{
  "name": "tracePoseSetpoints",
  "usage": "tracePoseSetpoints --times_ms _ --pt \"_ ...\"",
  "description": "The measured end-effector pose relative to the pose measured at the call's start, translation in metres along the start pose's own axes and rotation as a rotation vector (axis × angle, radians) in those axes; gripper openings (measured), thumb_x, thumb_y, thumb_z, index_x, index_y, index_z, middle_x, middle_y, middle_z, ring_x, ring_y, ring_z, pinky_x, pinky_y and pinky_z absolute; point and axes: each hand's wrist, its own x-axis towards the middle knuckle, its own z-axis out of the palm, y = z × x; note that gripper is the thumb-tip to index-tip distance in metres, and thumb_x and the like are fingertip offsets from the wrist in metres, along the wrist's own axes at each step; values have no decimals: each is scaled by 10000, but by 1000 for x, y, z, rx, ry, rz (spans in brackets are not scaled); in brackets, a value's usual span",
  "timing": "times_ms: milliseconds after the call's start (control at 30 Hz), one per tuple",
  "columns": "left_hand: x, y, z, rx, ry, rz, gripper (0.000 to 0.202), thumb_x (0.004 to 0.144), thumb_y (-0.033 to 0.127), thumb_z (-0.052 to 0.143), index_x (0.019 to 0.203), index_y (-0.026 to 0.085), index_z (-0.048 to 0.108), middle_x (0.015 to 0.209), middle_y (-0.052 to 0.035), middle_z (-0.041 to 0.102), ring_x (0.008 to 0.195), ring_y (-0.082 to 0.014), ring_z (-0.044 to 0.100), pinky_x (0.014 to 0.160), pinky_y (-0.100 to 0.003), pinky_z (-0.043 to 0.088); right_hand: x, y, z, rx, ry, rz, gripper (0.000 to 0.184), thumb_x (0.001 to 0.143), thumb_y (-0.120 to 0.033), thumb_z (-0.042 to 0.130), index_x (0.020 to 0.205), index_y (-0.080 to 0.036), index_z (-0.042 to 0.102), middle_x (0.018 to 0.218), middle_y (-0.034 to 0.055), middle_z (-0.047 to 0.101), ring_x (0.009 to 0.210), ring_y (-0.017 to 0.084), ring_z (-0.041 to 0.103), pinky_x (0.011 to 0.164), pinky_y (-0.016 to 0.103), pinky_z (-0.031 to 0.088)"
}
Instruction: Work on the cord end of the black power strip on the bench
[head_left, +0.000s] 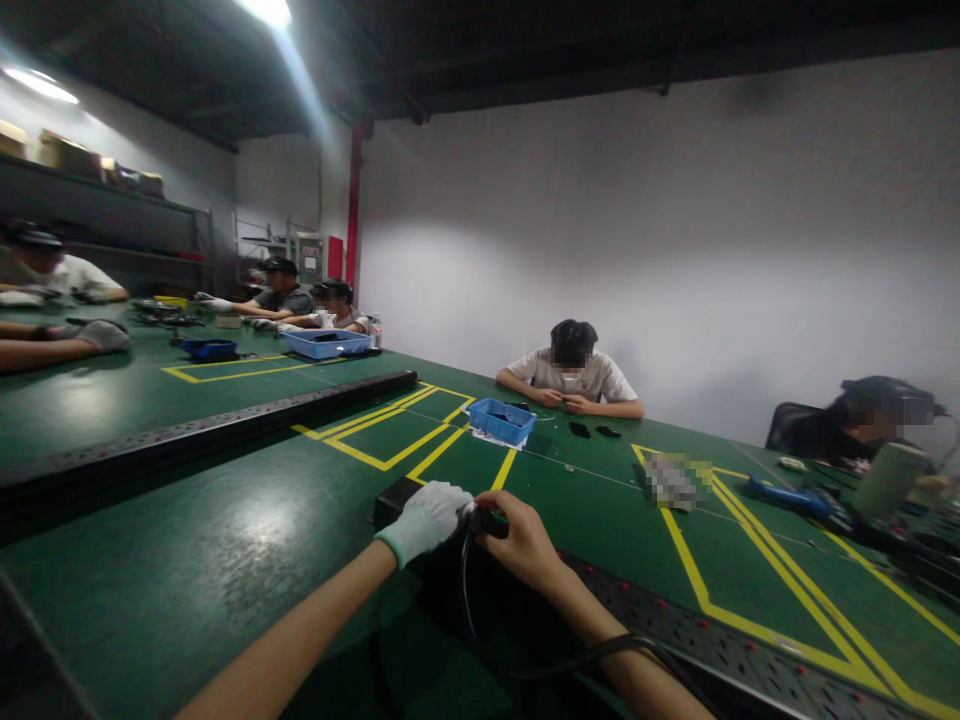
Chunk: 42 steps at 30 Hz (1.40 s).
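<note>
My left hand (426,518), in a white glove, is curled closed at the end of a long black power strip (675,625) on the green table. My bare right hand (523,542) is closed around a small black plug (480,520) whose black cable (525,665) loops back under my right forearm. Both hands meet over the plug at the strip's near end. What the gloved fingers grip is hidden.
A blue tray (501,420) sits ahead inside yellow floor-tape lines (390,440). A person (571,380) sits opposite, another person (862,425) at far right, more people at the left. A second black strip (225,425) runs along the left. A blue tool (795,497) lies at right.
</note>
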Motion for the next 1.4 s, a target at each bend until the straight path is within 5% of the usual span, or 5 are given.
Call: tracePoseSetpoints --times_ms 333,1133,1233,1400 --pt "5 -5 -6 -84 -38 -15 304 879 319 377 969 251 659 934 -36 676 894 -190 603 784 -276 418 0 0 -1 75 22 65 312 675 -174 625 983 -221 639 948 17 661 849 171 592 763 279 450" --pt "3 -17 -2 -60 -37 -11 359 920 384 321 1032 262 640 989 -35 670 934 -184 592 808 -277 406 0 5 3 126 40 115 323 680 -154 605 993 -214 660 878 2 663 763 151 576 709 255 444" --pt "3 -22 -3 -32 -37 -10 370 924 401 313 1039 257 633 1010 -39 662 946 -184 586 810 -277 403 2 8 4 200 124 165 305 698 -204 617 1000 -214 658 870 1 670 770 160 591 721 267 456" --pt "6 -37 -3 11 -51 -28 420 933 428 271 980 233 640 930 -51 667 878 -185 601 764 -278 409 9 17 2 513 473 340 359 729 -389 648 1017 -175 640 840 27 681 793 186 623 732 290 487"
